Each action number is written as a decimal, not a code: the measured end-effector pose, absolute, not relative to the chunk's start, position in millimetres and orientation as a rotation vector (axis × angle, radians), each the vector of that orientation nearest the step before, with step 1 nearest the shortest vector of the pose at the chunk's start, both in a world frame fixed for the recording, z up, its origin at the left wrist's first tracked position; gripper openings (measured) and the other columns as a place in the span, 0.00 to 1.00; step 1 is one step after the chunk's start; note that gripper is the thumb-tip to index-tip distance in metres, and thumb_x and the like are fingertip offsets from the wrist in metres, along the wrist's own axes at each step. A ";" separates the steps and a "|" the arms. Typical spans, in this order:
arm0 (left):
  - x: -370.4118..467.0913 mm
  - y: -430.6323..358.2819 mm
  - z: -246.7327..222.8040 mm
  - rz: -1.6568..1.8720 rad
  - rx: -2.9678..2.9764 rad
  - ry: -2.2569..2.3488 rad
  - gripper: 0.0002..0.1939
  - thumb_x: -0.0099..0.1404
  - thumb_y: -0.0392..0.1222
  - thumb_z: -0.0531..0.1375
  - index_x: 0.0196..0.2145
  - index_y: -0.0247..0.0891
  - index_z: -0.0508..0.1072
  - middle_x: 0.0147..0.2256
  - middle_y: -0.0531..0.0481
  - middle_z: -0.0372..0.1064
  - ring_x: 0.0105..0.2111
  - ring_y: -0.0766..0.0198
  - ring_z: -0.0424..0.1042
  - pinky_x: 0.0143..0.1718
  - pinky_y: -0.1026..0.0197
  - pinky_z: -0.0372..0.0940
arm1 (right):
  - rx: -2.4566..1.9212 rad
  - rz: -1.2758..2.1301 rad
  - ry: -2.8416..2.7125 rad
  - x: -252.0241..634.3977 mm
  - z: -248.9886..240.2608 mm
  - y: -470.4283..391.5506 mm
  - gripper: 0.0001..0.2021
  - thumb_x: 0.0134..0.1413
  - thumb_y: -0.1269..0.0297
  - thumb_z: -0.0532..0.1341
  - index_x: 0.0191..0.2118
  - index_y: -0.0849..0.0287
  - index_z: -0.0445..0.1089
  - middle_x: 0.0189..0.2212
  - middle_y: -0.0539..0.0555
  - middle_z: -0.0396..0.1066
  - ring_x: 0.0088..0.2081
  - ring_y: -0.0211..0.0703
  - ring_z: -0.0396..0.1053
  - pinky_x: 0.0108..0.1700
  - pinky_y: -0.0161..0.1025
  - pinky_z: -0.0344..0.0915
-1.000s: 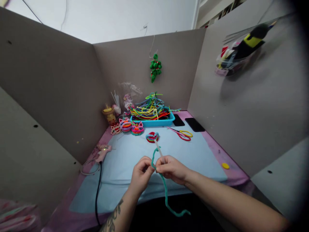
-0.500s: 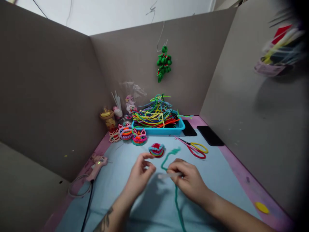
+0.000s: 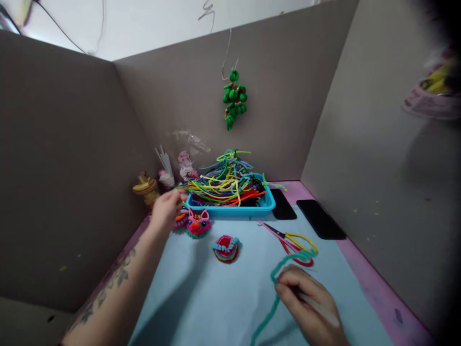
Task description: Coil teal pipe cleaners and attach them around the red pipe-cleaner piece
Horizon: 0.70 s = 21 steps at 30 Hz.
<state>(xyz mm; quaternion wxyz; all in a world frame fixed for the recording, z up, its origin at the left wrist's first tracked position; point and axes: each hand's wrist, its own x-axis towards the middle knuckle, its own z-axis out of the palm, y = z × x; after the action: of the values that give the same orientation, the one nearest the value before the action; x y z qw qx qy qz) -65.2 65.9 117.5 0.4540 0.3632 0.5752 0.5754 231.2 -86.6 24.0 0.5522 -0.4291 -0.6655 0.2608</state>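
Observation:
My right hand (image 3: 310, 303) is closed round a teal pipe cleaner (image 3: 268, 317), pinched between thumb and fingers. Its curled end lies over the handles of the scissors (image 3: 288, 240). A whitish translucent stick (image 3: 319, 307) also lies in this hand. At the left end of the blue tray (image 3: 230, 212), my left hand (image 3: 168, 206) is stretched out with its fingertips drawn together. What they pinch, if anything, is too small to tell. Several colourful pipe-cleaner animal heads (image 3: 198, 223) sit by its wrist, partly hidden. Between my hands rests a round red piece (image 3: 226, 249) with a light-blue twisted strip.
Pipe cleaners (image 3: 223, 185) in many colours heap up in the tray. Two dark phone-like slabs (image 3: 320, 219) lie at right. A straw-hatted figure (image 3: 147, 188) stands at left. A green ornament (image 3: 235, 98) hangs on the back panel; grey panels enclose three sides.
My left hand has moved from the middle of the mat away to the tray's left end. My right hand has shifted right and nearer, carrying the teal pipe cleaner and whitish stick. The view has turned slightly.

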 end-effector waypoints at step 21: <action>-30.8 155.0 98.7 0.373 2.742 1.664 0.15 0.60 0.27 0.53 0.42 0.37 0.73 0.46 0.45 0.69 0.45 0.57 0.67 0.44 0.61 0.61 | -1.070 0.607 -1.521 233.1 42.2 -79.3 0.09 0.53 0.69 0.58 0.22 0.58 0.64 0.19 0.48 0.62 0.21 0.36 0.62 0.23 0.32 0.59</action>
<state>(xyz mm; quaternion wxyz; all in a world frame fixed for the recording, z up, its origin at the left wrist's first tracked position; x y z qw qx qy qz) -30.8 155.0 98.7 -0.0437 0.8483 0.5149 0.1154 233.1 -79.3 42.2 0.5585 -0.4538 -0.6449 0.2573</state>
